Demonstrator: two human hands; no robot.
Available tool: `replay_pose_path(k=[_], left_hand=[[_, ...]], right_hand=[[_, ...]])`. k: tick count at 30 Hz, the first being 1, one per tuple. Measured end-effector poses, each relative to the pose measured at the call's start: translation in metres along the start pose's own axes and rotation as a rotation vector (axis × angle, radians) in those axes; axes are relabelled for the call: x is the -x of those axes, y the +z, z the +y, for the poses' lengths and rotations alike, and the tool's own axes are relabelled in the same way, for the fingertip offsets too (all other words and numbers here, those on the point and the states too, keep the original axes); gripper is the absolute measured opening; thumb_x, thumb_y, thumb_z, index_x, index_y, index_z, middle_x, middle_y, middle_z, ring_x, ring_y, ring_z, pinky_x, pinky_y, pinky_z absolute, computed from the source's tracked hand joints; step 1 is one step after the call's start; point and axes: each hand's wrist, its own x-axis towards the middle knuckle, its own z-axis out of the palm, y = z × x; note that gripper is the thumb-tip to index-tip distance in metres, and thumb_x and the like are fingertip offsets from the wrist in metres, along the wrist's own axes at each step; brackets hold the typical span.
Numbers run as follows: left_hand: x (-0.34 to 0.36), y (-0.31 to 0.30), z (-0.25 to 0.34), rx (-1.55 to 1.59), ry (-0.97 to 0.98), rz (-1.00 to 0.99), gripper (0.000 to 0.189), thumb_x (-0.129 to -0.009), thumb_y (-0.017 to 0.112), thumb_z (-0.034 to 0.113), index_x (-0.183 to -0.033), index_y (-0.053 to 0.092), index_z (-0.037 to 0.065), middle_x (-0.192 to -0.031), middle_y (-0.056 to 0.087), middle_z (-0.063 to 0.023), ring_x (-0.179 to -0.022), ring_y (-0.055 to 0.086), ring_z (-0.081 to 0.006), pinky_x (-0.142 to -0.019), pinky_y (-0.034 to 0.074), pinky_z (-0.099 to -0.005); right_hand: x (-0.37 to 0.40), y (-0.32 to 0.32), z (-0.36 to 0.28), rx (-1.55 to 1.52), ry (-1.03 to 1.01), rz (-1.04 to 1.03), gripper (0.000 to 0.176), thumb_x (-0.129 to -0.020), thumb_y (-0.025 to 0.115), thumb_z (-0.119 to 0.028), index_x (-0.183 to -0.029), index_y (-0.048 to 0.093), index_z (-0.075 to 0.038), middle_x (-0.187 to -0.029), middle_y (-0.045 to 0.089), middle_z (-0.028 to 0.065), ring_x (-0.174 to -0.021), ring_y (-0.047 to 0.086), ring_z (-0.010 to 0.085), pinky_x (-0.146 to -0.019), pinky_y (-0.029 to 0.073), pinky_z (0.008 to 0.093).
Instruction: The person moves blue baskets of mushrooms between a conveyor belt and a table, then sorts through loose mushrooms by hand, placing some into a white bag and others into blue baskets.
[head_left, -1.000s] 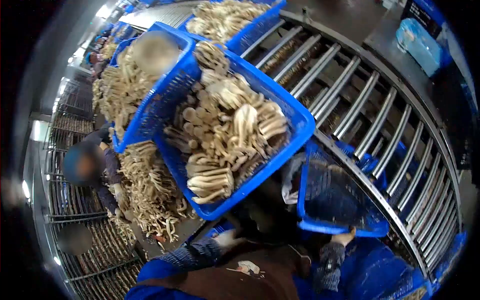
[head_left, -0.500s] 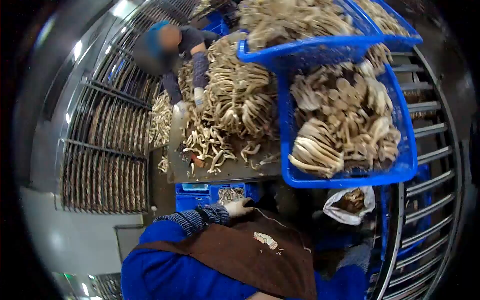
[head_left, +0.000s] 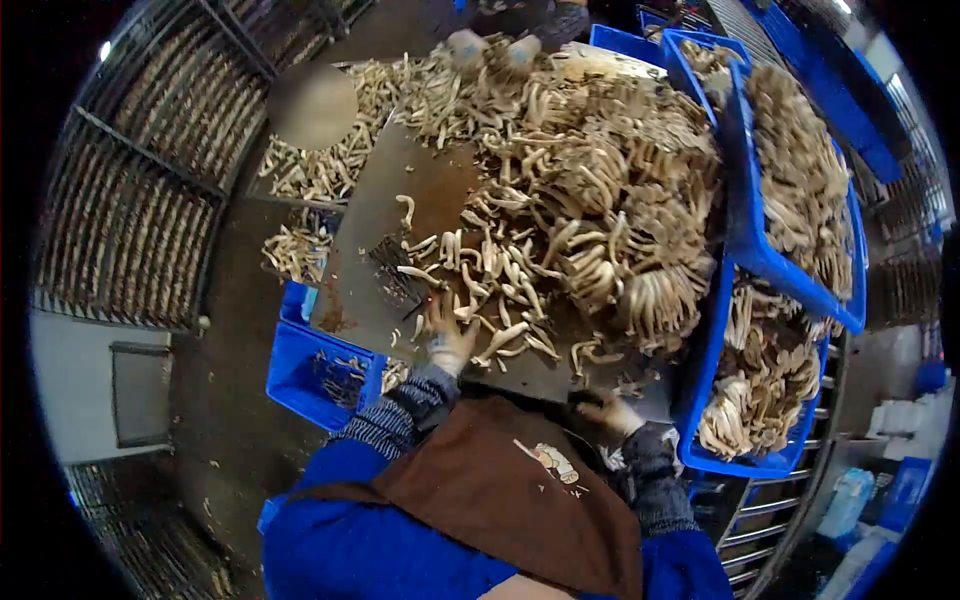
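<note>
My left hand [head_left: 452,342], in a pale glove, lies on the metal table [head_left: 372,215] at its near edge, fingers stretched toward loose mushrooms [head_left: 505,340]. A small red spot shows by its fingertips. A dark mesh-like piece [head_left: 395,272] lies just beyond them. My right hand [head_left: 612,412] is at the table's near edge, right of the apron [head_left: 510,470]. Its fingers are dark and blurred, so I cannot make out whether they hold anything. Ahead of both hands rises a large heap of clustered mushrooms [head_left: 620,190].
Blue crates of mushrooms stand stacked at right, an upper crate [head_left: 748,215] tilted over a lower crate [head_left: 700,452]. A blue bin [head_left: 290,372] sits below the table at left. Racks [head_left: 130,215] line the left side. Across the table are another person's gloved hands [head_left: 490,52].
My left hand has moved from the apron front onto the table beside the loose mushrooms. My right hand has come into view. The camera view has shifted, and the crates now appear farther right.
</note>
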Motion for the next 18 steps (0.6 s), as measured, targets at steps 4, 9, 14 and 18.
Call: replay_pose_path(k=[4, 9, 14, 18], left_hand=[[-0.101, -0.030, -0.017, -0.027, -0.227, -0.066, 0.074, -0.078, 0.063, 0.043, -0.132, 0.037, 0.001, -0.135, 0.037, -0.0236, -0.124, 0.036, -0.0382, -0.102, 0.031, -0.0462], [-0.178, -0.008, -0.022, -0.163, -0.085, -0.369, 0.072, -0.077, 0.065, 0.041, -0.132, 0.039, 0.002, -0.130, 0.044, -0.0194, -0.118, 0.046, -0.0313, -0.096, 0.040, -0.0393], [-0.222, 0.008, -0.010, 0.003, -0.167, -0.651, 0.063, -0.077, 0.068, 0.036, -0.122, 0.046, -0.001, -0.117, 0.055, -0.0236, -0.108, 0.055, -0.0330, -0.089, 0.045, -0.0407], [-0.226, 0.024, -0.021, 0.280, -0.191, -0.659, 0.051, -0.073, 0.071, 0.029, -0.112, 0.056, -0.001, -0.109, 0.061, -0.0201, -0.103, 0.058, -0.0322, -0.089, 0.044, -0.0386]], right_hand=[[-0.073, -0.084, -0.094, -0.270, -0.183, -0.005, 0.044, -0.085, 0.059, -0.028, -0.116, 0.054, 0.003, -0.110, 0.062, 0.0134, -0.091, 0.060, 0.0210, -0.081, 0.047, 0.0307], [-0.137, -0.136, -0.239, -0.294, -0.130, 0.068, 0.040, -0.087, 0.054, -0.031, -0.110, 0.057, 0.002, -0.096, 0.064, 0.0089, -0.077, 0.061, 0.0143, -0.070, 0.049, 0.0263], [-0.254, -0.054, -0.271, 0.681, 0.148, 0.175, 0.066, -0.077, 0.058, -0.058, -0.107, 0.060, 0.001, -0.103, 0.063, 0.0191, -0.092, 0.062, 0.0303, -0.085, 0.046, 0.0385], [-0.329, 0.012, -0.202, 0.907, 0.132, 0.248, 0.069, -0.078, 0.061, -0.044, -0.128, 0.042, -0.001, -0.112, 0.059, 0.0197, -0.107, 0.056, 0.0315, -0.089, 0.045, 0.0389]])
